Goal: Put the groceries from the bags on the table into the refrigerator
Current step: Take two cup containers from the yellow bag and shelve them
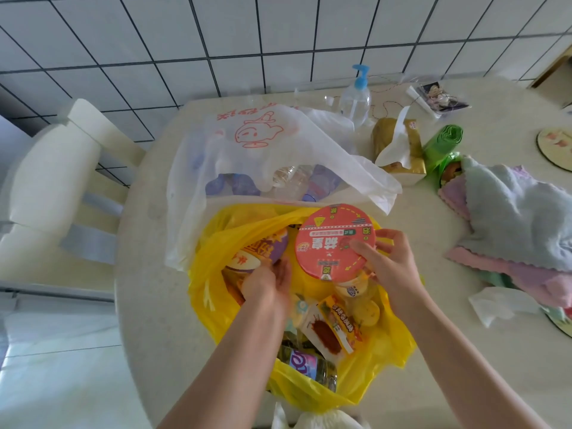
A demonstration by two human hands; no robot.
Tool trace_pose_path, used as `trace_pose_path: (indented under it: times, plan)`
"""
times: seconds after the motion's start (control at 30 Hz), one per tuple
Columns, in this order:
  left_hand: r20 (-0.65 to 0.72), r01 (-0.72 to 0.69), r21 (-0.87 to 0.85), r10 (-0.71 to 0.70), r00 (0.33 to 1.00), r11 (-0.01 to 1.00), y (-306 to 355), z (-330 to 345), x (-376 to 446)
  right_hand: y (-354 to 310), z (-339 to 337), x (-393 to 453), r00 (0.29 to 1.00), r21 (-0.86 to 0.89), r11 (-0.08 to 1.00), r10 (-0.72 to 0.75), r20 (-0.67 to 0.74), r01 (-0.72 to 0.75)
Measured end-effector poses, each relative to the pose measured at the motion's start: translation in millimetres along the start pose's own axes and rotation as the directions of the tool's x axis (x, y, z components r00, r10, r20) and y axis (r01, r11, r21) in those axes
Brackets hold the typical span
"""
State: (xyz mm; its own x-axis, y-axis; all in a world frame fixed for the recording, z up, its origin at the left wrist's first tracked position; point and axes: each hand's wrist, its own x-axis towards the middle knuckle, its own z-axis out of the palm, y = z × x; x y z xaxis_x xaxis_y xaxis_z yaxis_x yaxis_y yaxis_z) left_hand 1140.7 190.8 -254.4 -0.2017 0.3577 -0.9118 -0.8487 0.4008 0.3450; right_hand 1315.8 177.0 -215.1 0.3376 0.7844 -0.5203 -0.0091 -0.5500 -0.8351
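Up top, round red-lidded noodle bowl (335,241) pinched by right hand (385,261); left hand (267,281) blurred inside yellow bag (216,243), grip unclear.

Right hand (385,261) gripping red-lidded noodle bowl (334,241), left hand (267,281) (blurred) inside yellow bag (383,342)

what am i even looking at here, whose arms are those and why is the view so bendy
There is one picture, taken by a wide-angle camera worn on a person's head, looking down, which bends the edges. The arms are that person's own. On the table lies an open yellow bag of groceries, with a white bag of bottles behind it. The right hand grips a red-lidded noodle bowl by its rim. The left hand reaches into the yellow bag beside a purple-lidded bowl; its grip is hidden.
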Motion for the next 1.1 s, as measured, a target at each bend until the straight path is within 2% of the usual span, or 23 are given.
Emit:
trace_pose_path:
  times: [0.13,0.23,0.33,0.47,0.57,0.73,0.87,1.0,1.1]
  plan:
    - [0.059,0.156,0.207,-0.172,0.983,0.966,-7.7,-26.7,-30.4,2.5,-19.1,-1.9,0.989,-0.002,0.995,-0.101,-0.105,0.102]
    - [0.051,0.153,0.393,-0.187,0.981,0.907,-8.3,-43.9,-40.3,9.0,-32.6,-0.6,0.974,-0.044,0.991,-0.136,-0.182,0.13]
    - [0.091,0.018,0.54,-0.079,0.993,0.841,-6.0,-48.7,-41.0,16.9,-39.4,-2.1,0.964,-0.134,0.984,-0.144,-0.225,0.116]
    - [0.261,-0.275,0.693,0.124,0.957,0.667,-3.8,-43.1,-39.8,25.3,-43.6,-8.7,0.966,-0.244,0.965,-0.147,-0.213,0.093]
    - [0.298,-0.347,0.725,0.184,0.937,0.595,-6.2,-41.5,-38.5,34.3,-46.8,-14.2,0.972,-0.295,0.951,-0.15,-0.179,0.093]
    - [0.261,-0.307,0.697,0.168,0.95,0.648,-5.5,-41.1,-25.7,44.2,-49.4,-26.0,0.972,-0.289,0.955,-0.131,-0.193,0.071]
    - [0.245,-0.226,0.668,0.076,0.966,0.709,0.9,-41.3,-18.8,41.6,-49.5,-34.9,0.973,-0.305,0.95,-0.125,-0.194,0.061]
    - [0.261,-0.212,0.71,0.029,0.965,0.672,3.7,-39.9,-21.6,44.9,-44.9,-46.8,0.961,-0.539,0.831,-0.245,-0.13,0.139]
    - [0.263,-0.206,0.659,0.034,0.964,0.724,6.8,-44.2,-27.1,46.3,-36.6,-60.7,0.958,-0.657,0.735,-0.279,-0.064,0.17]
